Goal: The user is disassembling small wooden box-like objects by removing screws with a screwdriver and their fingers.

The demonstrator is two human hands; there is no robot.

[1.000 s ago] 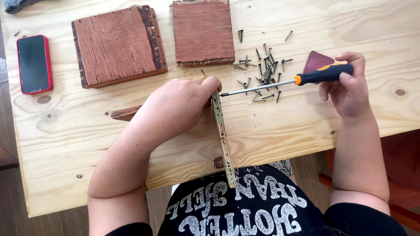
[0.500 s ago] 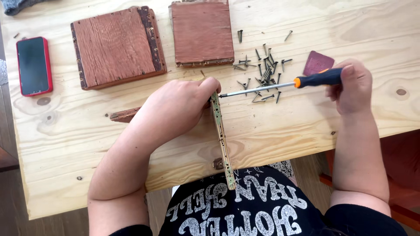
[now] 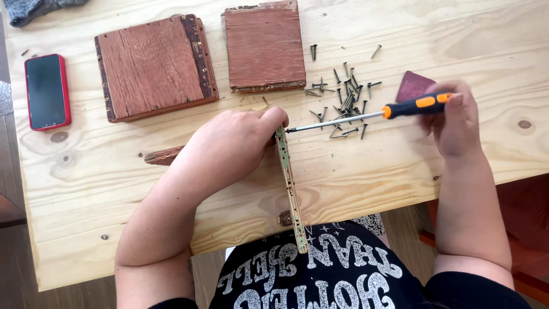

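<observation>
My left hand (image 3: 231, 146) presses a reddish wood piece (image 3: 163, 155) down on the pale wooden table (image 3: 354, 171) and steadies the top of a long narrow metal hinge strip (image 3: 290, 189) that runs toward my body. My right hand (image 3: 454, 123) is closed on the black and orange handle of a screwdriver (image 3: 377, 113). Its shaft lies level and its tip meets the strip's upper end beside my left fingers. Most of the wood piece is hidden under my left hand.
Several dark screws (image 3: 343, 94) lie scattered behind the screwdriver shaft. Two square reddish wood panels (image 3: 154, 66) (image 3: 264, 47) rest at the back. A red-cased phone (image 3: 47, 91) lies at the left, a dark red sandpaper piece (image 3: 413, 86) near my right hand, a grey cloth (image 3: 34, 8) top left.
My right hand has turned slightly on the screwdriver handle. The left hand, strip and screwdriver tip stay in place.
</observation>
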